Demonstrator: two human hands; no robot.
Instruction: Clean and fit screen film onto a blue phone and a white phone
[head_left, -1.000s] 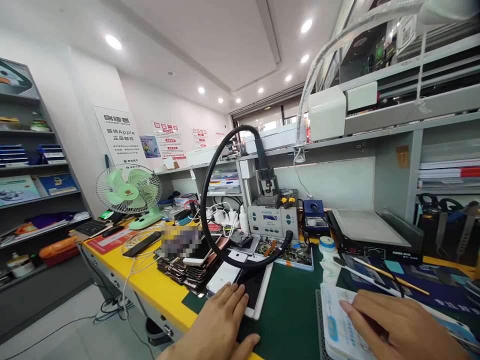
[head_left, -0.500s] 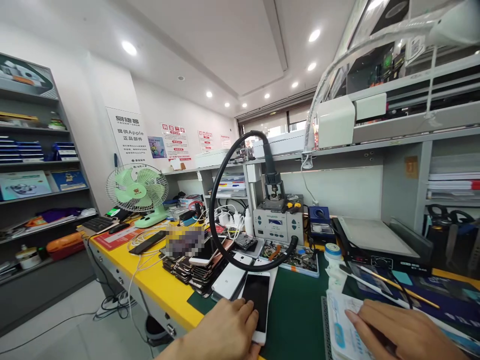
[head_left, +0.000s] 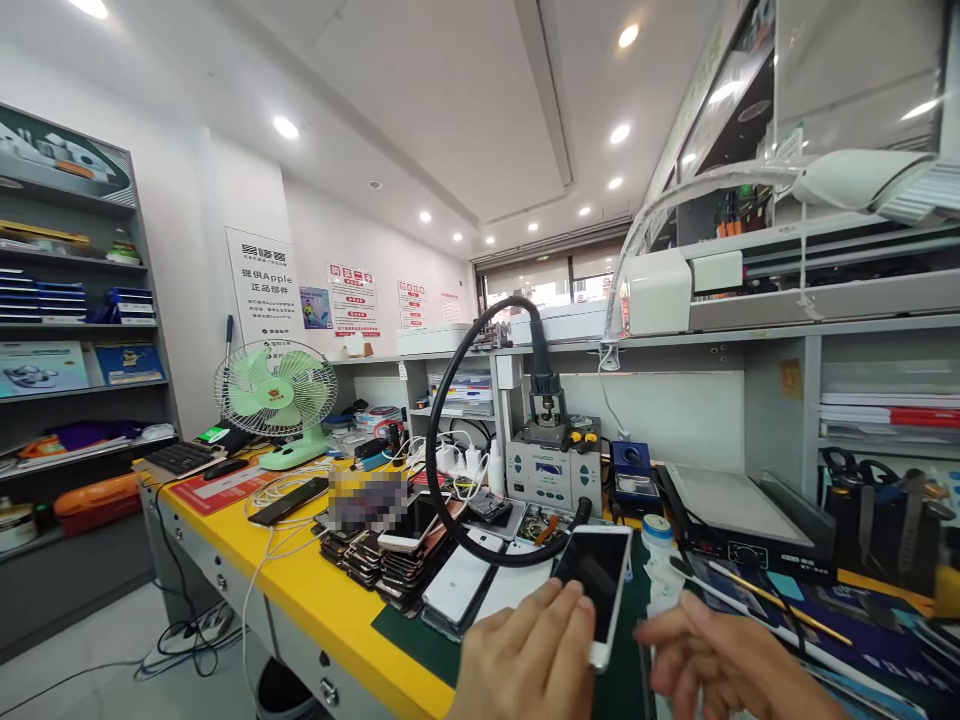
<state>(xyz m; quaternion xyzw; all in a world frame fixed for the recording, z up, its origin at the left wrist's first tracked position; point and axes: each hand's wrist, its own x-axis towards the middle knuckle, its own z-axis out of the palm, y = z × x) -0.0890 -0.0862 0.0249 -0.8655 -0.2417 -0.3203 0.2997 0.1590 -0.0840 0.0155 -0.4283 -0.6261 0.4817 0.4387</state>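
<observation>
My left hand (head_left: 529, 655) grips a white smartphone (head_left: 600, 580) with a dark screen and holds it tilted up above the green mat (head_left: 420, 625). My right hand (head_left: 724, 665) hovers just right of the phone, slightly blurred, fingers curled and reaching toward the phone's edge; it appears to hold nothing. A stack of phones (head_left: 390, 560) lies to the left on the yellow bench (head_left: 300, 590).
A hot-air rework station (head_left: 551, 470) with a looping black hose (head_left: 457, 420) stands behind. A flat heating plate (head_left: 739, 510) sits at the right, a green desk fan (head_left: 274, 395) at the left. Tape roll (head_left: 658, 528), brush (head_left: 780, 585), cables and shelves surround the bench.
My left hand picked the white phone up off the mat and raised it to the right. My right hand left the white card and moved toward the phone.
</observation>
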